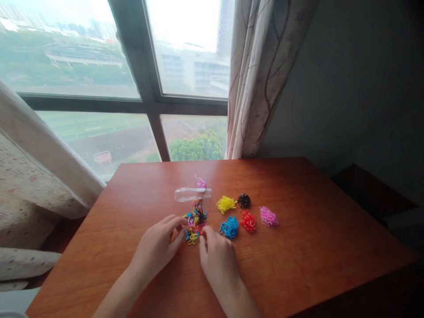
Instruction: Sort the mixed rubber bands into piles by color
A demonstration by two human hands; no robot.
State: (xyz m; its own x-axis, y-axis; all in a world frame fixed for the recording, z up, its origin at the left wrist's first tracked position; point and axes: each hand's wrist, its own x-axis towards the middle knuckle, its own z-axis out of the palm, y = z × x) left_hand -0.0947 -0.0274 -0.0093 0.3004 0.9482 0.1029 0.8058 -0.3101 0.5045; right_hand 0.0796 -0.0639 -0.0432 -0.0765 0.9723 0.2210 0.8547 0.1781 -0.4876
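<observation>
two hands meet at a mixed pile of coloured rubber bands near the middle of the desk. the left hand has its grip curled, thumb and fingers close together at the pile's left edge. the right hand has its fingertips at the pile's near right edge. whether either grip has hold of a band i cannot tell.

just right of the pile lie sorted heaps: blue, red and pink nearer, yellow and black farther. just beyond the pile a clear bottle lies on its side, its contents too faint to tell, with a small pink piece just behind it.
</observation>
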